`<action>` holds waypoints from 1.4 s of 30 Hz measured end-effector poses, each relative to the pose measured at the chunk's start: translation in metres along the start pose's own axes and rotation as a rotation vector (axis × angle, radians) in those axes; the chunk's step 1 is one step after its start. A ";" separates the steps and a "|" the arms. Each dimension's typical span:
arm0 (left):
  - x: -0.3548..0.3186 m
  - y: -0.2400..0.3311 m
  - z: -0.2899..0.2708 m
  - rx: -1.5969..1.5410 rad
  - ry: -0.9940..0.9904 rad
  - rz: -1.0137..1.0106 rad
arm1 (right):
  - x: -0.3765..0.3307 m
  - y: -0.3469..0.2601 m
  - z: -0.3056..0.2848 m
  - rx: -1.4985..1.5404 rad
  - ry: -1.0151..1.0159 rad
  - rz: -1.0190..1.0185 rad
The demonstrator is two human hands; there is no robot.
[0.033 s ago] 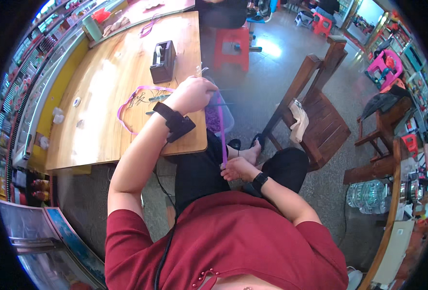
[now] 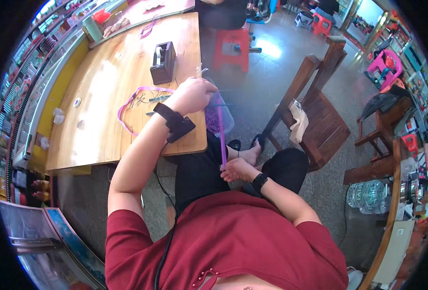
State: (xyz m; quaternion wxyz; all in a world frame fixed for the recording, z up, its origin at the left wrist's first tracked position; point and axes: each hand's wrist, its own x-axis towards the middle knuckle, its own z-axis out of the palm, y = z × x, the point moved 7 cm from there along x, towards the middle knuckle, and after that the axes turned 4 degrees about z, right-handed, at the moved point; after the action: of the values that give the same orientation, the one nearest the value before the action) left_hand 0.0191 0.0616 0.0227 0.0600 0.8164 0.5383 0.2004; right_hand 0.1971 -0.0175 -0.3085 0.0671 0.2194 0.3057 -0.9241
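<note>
My left hand [image 2: 193,94], wearing a dark wristband with a black box, is closed over the table's right edge. A narrow purple ribbon [image 2: 222,133] runs from it down to my right hand [image 2: 239,170], whose closed fingers pinch its lower end above my lap. Thin dark rods stick out to the right near my left fingers; their kind is too blurred to tell. Behind the ribbon stands a clear plastic bin [image 2: 228,121] with purple pieces inside. On the wooden table [image 2: 107,92], a pink-purple ribbon loop [image 2: 120,116] lies left of my left forearm, around thin dark wire-like strands.
A dark tape dispenser [image 2: 163,63] stands beyond my left hand. A wooden chair [image 2: 320,125] with a pale cloth [image 2: 298,123] is to my right. Farther off are a red stool [image 2: 232,48] and a seated person. Large clear bottles [image 2: 368,196] sit at the right.
</note>
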 end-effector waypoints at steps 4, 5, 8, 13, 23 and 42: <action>-0.008 0.006 -0.005 0.036 0.007 -0.027 | -0.023 -0.006 0.032 -0.275 0.164 0.064; -0.012 0.010 -0.008 0.044 0.010 -0.069 | -0.027 -0.006 0.042 -0.274 0.165 0.066; -0.032 0.060 -0.024 0.034 0.098 0.056 | -0.049 -0.012 0.052 -0.552 0.468 0.095; -0.110 0.125 0.021 -0.466 -0.100 0.106 | -0.070 -0.017 0.096 -0.638 0.355 0.107; -0.154 0.090 0.112 -0.706 -0.060 -0.230 | -0.084 -0.021 0.131 -0.626 0.334 0.060; -0.159 0.080 0.125 -0.848 0.056 -0.364 | -0.068 -0.164 0.130 -0.507 0.676 -0.747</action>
State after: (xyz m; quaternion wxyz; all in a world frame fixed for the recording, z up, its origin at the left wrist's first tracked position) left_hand 0.0823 -0.1007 -0.1080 0.4083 0.6061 0.5447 0.4113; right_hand 0.1678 0.0365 -0.0966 -0.3157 0.3572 0.5796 -0.6609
